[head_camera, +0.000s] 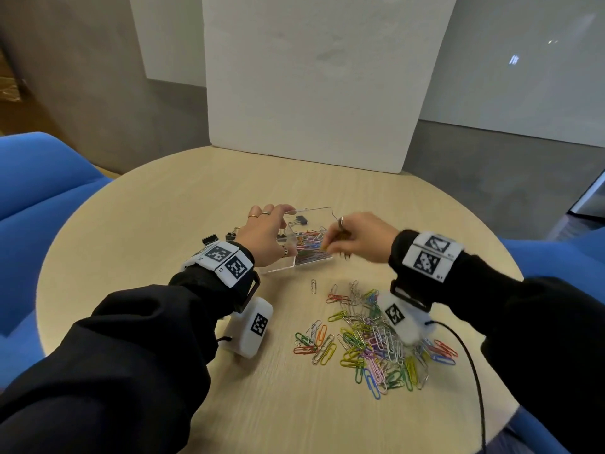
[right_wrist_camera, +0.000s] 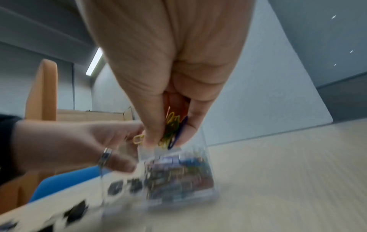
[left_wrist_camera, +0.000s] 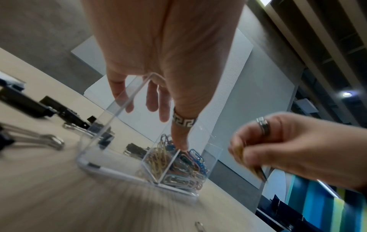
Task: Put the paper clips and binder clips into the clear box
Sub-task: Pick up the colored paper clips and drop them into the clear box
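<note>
The clear box [head_camera: 319, 212] [left_wrist_camera: 99, 133] stands mid-table, split by a divider. Its right compartment holds coloured paper clips [head_camera: 311, 247] [left_wrist_camera: 178, 161]; one black binder clip [head_camera: 299, 220] lies at its far side. My left hand [head_camera: 278, 231] [left_wrist_camera: 168, 125] grips the box, fingers over the far wall and thumb on the divider. My right hand [head_camera: 330, 244] [right_wrist_camera: 170, 138] pinches a small bunch of yellow, green and blue paper clips [right_wrist_camera: 171, 130] just above the right compartment. A big pile of paper clips [head_camera: 370, 339] lies nearer me. Black binder clips [head_camera: 211, 239] [left_wrist_camera: 25, 102] sit left of the box.
The round wooden table [head_camera: 147, 224] has a white board [head_camera: 311, 93] standing at its far edge. Blue chairs [head_camera: 39, 178] flank it on both sides. A black cable [head_camera: 474, 371] trails from my right wrist over the table's near right.
</note>
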A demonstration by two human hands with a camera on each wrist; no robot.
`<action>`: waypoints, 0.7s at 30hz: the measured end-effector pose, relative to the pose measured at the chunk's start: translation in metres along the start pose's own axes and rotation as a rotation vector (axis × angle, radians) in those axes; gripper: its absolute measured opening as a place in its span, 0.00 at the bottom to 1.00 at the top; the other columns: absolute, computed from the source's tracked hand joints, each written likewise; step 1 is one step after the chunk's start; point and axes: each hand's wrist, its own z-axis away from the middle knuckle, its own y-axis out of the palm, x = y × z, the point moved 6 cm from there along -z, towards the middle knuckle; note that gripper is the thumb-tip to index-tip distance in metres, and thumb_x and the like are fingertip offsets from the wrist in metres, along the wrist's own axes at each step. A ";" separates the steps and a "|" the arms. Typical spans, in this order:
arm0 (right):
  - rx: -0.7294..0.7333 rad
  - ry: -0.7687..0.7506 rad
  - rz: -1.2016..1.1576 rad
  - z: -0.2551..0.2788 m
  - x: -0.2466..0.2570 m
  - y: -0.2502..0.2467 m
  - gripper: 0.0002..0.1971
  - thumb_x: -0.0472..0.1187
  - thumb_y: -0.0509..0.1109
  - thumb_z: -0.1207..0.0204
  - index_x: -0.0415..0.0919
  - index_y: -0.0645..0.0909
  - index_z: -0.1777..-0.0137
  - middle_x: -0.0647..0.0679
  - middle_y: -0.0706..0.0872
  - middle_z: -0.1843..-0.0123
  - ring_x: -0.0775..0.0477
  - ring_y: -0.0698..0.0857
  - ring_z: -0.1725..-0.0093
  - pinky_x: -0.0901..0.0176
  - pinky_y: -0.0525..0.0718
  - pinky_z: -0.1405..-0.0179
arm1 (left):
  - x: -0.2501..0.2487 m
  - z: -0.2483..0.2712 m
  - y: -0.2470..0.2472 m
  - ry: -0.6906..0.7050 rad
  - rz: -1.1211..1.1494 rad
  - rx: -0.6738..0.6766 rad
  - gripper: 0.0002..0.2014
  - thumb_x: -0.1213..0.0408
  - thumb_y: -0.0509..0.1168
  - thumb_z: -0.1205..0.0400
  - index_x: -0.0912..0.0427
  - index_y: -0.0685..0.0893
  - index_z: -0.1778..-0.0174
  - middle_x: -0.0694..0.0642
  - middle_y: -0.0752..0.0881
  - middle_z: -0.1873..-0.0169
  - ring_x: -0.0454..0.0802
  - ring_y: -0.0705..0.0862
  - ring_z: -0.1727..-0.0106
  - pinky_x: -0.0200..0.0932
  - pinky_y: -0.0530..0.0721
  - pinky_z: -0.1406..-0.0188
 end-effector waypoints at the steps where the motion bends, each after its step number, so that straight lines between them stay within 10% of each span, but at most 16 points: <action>1: -0.067 -0.015 -0.001 -0.007 0.004 -0.012 0.09 0.38 0.68 0.23 0.39 0.84 0.46 0.54 0.83 0.56 0.67 0.76 0.65 0.78 0.73 0.64 | 0.000 0.000 0.000 0.000 -0.002 -0.003 0.35 0.57 0.71 0.25 0.47 0.62 0.25 0.51 0.75 0.39 0.53 0.65 0.33 0.56 0.75 0.38; 8: -0.283 -0.073 0.018 -0.046 0.014 -0.028 0.08 0.35 0.69 0.24 0.36 0.87 0.48 0.46 0.87 0.52 0.56 0.79 0.57 0.86 0.72 0.63 | -0.001 0.001 0.000 0.004 0.001 -0.009 0.35 0.56 0.72 0.26 0.46 0.62 0.25 0.50 0.75 0.39 0.52 0.65 0.33 0.51 0.73 0.41; 15: -0.239 -0.035 -0.017 -0.045 -0.002 -0.017 0.08 0.35 0.76 0.30 0.38 0.87 0.51 0.44 0.90 0.52 0.50 0.87 0.53 0.58 0.84 0.42 | 0.000 0.000 -0.001 0.015 -0.002 -0.010 0.34 0.57 0.71 0.25 0.47 0.62 0.25 0.51 0.76 0.39 0.53 0.65 0.33 0.51 0.73 0.40; 21: -0.095 -0.018 0.136 -0.041 0.003 -0.006 0.21 0.55 0.60 0.20 0.39 0.86 0.47 0.43 0.90 0.54 0.43 0.86 0.53 0.53 0.81 0.49 | -0.001 0.000 0.000 0.019 0.003 -0.018 0.34 0.58 0.70 0.25 0.47 0.63 0.25 0.51 0.76 0.39 0.53 0.65 0.34 0.50 0.72 0.40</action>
